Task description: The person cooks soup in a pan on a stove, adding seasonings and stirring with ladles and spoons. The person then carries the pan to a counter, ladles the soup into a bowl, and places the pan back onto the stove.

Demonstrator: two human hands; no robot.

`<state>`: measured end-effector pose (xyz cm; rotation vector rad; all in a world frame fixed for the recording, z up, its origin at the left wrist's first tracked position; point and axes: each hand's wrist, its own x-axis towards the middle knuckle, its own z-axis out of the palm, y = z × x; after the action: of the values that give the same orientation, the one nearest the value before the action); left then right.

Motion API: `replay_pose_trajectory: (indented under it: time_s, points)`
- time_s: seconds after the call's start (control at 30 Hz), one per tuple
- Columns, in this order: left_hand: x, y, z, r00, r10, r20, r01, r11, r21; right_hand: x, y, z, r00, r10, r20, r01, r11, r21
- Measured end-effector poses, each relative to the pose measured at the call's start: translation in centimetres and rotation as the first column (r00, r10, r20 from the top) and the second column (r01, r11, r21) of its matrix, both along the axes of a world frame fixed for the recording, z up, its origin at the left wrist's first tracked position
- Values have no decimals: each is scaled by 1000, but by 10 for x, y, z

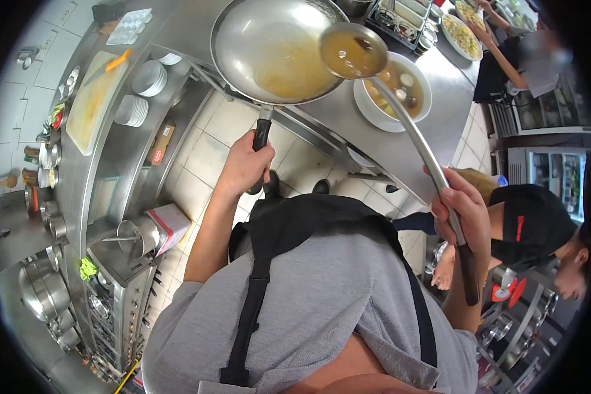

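Observation:
My left hand (248, 164) is wrapped round the black handle of a wok (243, 39), which is tilted and has some yellowish broth pooled in it. In my right hand (463, 210) is the long handle of a ladle (354, 52). Brown broth fills the ladle's bowl, which hangs between the wok's right edge and a white soup bowl (427, 98). That bowl stands on the steel counter, partly hidden by the ladle, with broth and several pale and dark pieces in it.
A cutting board (88, 111) with an orange-handled knife (117, 61) lies on the left counter (105, 125), above stacked plates (150, 79). Seasoning containers (400, 20) stand beyond the soup bowl. One person (535, 217) is close at my right; another handles food plates (461, 37) farther off.

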<state>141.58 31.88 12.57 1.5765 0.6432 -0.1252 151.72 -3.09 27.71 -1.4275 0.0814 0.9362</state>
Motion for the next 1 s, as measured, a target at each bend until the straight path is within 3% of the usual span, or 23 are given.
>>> replay_pose_trajectory:
  time_s: [0.13, 0.2, 0.27, 0.33, 0.67, 0.73, 0.83, 0.87, 0.9, 0.93, 1.0]
  points:
    - [0, 6, -1, 1000, 7, 23, -6, 1000, -24, -8, -25, -8, 991, -110, 76, 112, 993, -33]
    - [-1, 8, 1, 999, 31, 37, -29, 999, -36, -10, -33, -16, 966, -199, 166, 227, 959, -172]
    - [-7, 8, 1, 997, 62, 43, -60, 997, -38, -12, -38, -23, 965, -193, 178, 229, 951, -206]
    - [-12, 9, 1, 995, 93, 47, -91, 995, -41, -12, -42, -35, 938, -173, 300, 264, 918, -295]
    - [-78, 37, -7, 961, 266, 75, -266, 964, -11, -40, -25, -47, 849, -162, 503, 379, 851, -364]
    - [-102, 48, -9, 957, 277, 85, -276, 961, -26, -54, -10, -42, 815, -127, 565, 433, 781, -449]
    - [-151, 69, -15, 940, 329, 93, -329, 944, -14, -70, -6, -55, 719, -4, 695, 469, 741, -481]
    - [-171, 79, -19, 938, 332, 101, -332, 943, -25, -78, -1, -55, 662, 62, 747, 493, 714, -497]
    - [-192, 88, -23, 929, 354, 109, -353, 935, -27, -88, 6, -53, 586, 247, 772, 524, 611, -594]
    - [-214, 97, -27, 920, 375, 111, -375, 927, -29, -100, 16, -52, 581, 256, 773, 526, 607, -596]
    - [-261, 112, -32, 905, 416, 87, -416, 909, -17, -123, 35, -56, 249, 714, 655, 701, 334, -630]
